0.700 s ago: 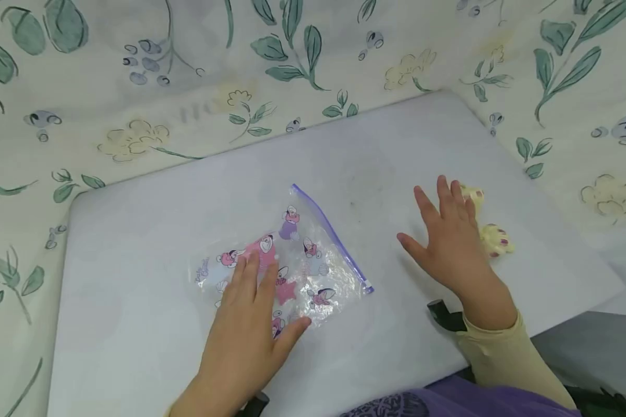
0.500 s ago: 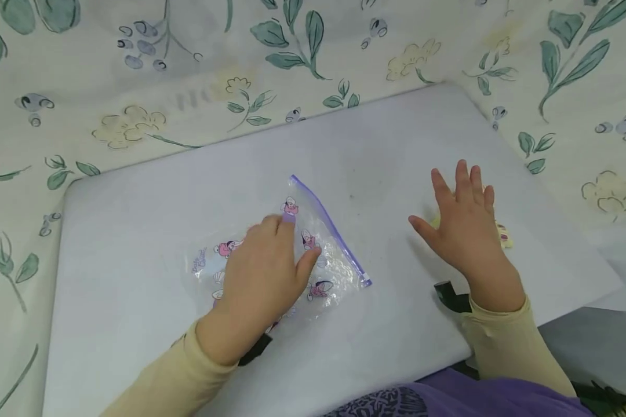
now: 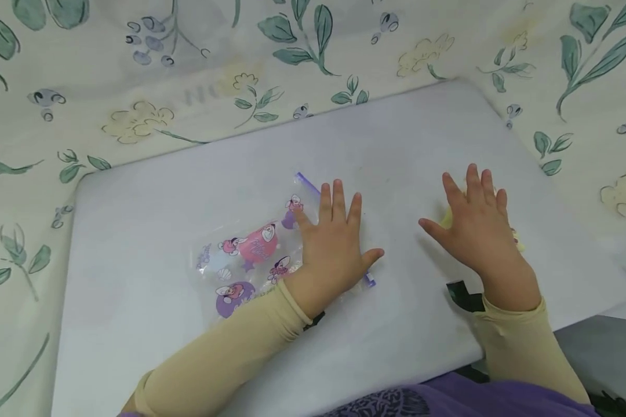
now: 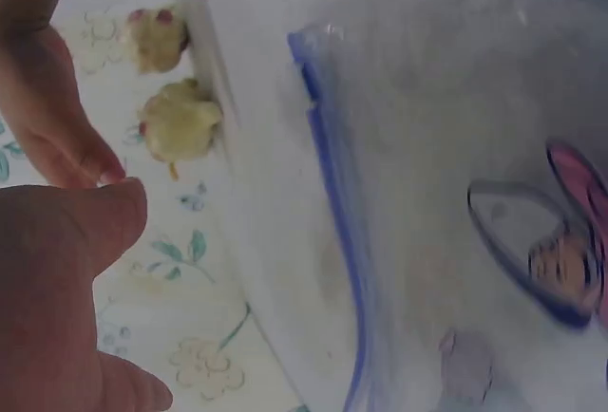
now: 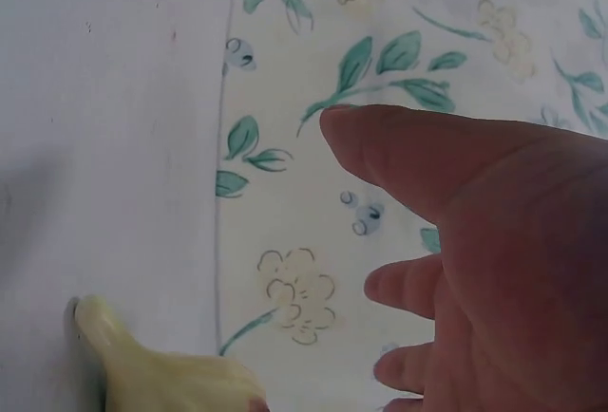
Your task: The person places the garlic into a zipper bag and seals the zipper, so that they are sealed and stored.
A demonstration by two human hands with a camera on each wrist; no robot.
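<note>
A clear zip bag point(image 3: 258, 246) printed with pink and purple cartoon figures lies flat on the white table. My left hand point(image 3: 331, 249) spreads its fingers over the bag's right side, covering much of the purple zip point(image 4: 332, 175). Whether it touches the bag, I cannot tell. Farther right, my right hand point(image 3: 480, 231) hovers with fingers spread above two small pale-yellow things with reddish spots, mostly hidden in the head view. In the left wrist view both show, one yellow piece point(image 4: 180, 122) beside another yellow piece point(image 4: 157, 40). Neither hand holds anything.
The white tabletop point(image 3: 130, 231) has its back edge against a curtain-like cloth point(image 3: 188, 69) printed with leaves and flowers. A grey surface point(image 3: 594, 341) lies beyond the table's right front edge. Black straps sit at both wrists.
My left hand has moved right across the bag, from its middle to the zip side, and its fingers have straightened. My right hand has shifted slightly right and forward, over the yellow pieces.
</note>
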